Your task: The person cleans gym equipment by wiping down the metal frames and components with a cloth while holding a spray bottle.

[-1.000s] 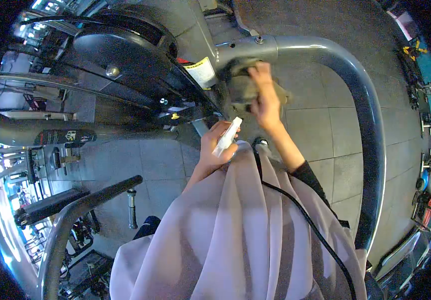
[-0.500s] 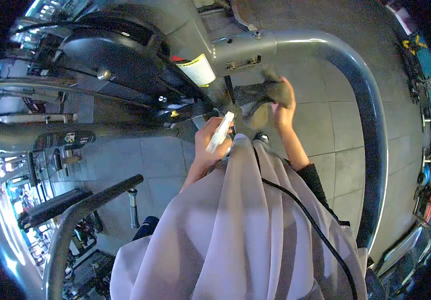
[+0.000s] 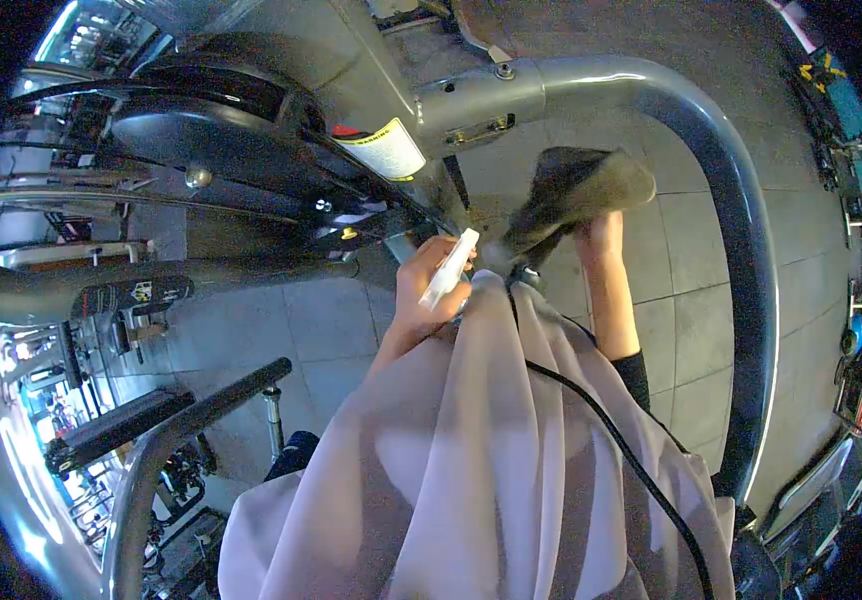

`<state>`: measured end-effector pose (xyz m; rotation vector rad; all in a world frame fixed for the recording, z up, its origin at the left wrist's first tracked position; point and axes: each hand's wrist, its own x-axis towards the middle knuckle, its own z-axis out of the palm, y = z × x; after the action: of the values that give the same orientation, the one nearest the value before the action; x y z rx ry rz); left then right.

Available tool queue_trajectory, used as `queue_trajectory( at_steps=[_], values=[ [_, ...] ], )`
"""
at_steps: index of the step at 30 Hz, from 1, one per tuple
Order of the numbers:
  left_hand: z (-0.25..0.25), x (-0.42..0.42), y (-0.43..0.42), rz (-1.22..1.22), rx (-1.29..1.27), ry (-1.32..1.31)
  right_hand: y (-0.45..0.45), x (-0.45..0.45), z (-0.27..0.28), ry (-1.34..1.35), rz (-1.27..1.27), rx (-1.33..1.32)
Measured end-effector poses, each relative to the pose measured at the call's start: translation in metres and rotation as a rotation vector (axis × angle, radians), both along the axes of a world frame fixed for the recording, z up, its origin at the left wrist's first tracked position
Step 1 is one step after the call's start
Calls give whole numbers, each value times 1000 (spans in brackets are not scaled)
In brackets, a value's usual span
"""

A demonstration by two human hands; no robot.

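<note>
My left hand (image 3: 419,290) is closed around a spray bottle whose white spray head (image 3: 450,268) points up past the fingers; the bottle's body is mostly hidden below. In my right hand (image 3: 604,240) hangs a dark grey-brown cloth (image 3: 591,190), smeared by motion and spread out to the left of and above the wrist. The cloth covers most of that hand's fingers. Both hands are in front of the light draped garment (image 3: 481,420) that I wear, near the dark frame of a gym machine.
A thick grey curved tube (image 3: 741,270) arches round the right side. To the left are a dark machine housing (image 3: 191,135), a warning label (image 3: 391,150) and a padded handle bar (image 3: 211,410). A black cable (image 3: 611,425) runs down the garment. Grey floor tiles (image 3: 686,330) lie below.
My right hand has moved to the right and the cloth has swung open, up and right. The left hand, still around the spray bottle, has shifted only slightly.
</note>
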<state>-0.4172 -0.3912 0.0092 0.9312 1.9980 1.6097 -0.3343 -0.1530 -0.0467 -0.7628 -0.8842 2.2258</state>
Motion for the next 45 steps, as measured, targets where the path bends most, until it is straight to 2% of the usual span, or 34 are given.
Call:
queue_trajectory(
  at_steps=[1,3,4,5,7,8,9,13,14,15,17,18,19,21,23,25,26,29,31,34,36,37,39,40,41,43,44,45],
  values=[
    [0,-1,0,-1,-10,0,-6,3,21,1,1,0],
    [6,-6,0,-73,-13,62,-15,13,61,-275,136,557],
    [10,-9,1,-143,-15,124,-6,16,53,-142,174,732],
    [11,-12,4,-144,-14,124,-8,16,58,-142,173,732],
    [15,-16,11,-300,20,239,-20,13,79,-24,311,831],
    [19,-15,17,-325,37,194,-21,8,73,-63,307,894],
    [26,-14,24,-328,41,195,-26,2,64,-39,321,807],
    [36,-6,47,-411,119,222,-33,1,55,4,339,977],
    [37,-5,49,-402,36,103,-31,3,56,23,362,1047],
    [38,-4,51,-392,-47,-15,-32,5,62,18,360,1048],
    [39,-6,52,-399,-16,41,-37,8,81,131,325,602],
    [44,-8,51,-455,3,23,-24,14,68,57,507,616],
    [47,-10,49,-508,23,7,-13,20,63,57,507,617],
    [44,-18,46,-526,59,64,1,25,59,-75,890,731],
    [44,-20,41,-544,92,119,0,29,61,-47,816,737],
    [49,-17,39,-440,18,2,2,29,64,-399,798,976],
    [46,-18,39,-431,34,125,-4,32,67,-359,589,1028],
    [40,-20,38,-378,40,178,1,33,54,-338,479,1040],
    [38,-24,37,-378,7,211,4,33,69,-397,530,1005],
    [39,-26,37,-375,-36,207,1,36,80,-406,505,1119],
    [37,-27,38,-371,-45,168,4,43,79,-581,562,1218],
    [33,-28,39,-373,-22,226,8,46,77,-582,558,1218],
    [32,-30,40,-374,2,285,15,51,80,-785,843,1178],
    [33,-30,40,-339,27,222,15,52,100,-755,858,1067],
    [33,-31,40,-302,50,158,16,54,98,-754,858,1069],
    [34,-39,34,-298,-7,98,28,64,93,-206,670,1022],
    [35,-42,33,-294,-63,37,39,69,92,-21,754,915],
    [35,-43,36,-295,-61,43,37,72,79,-18,750,919]
  ],
)
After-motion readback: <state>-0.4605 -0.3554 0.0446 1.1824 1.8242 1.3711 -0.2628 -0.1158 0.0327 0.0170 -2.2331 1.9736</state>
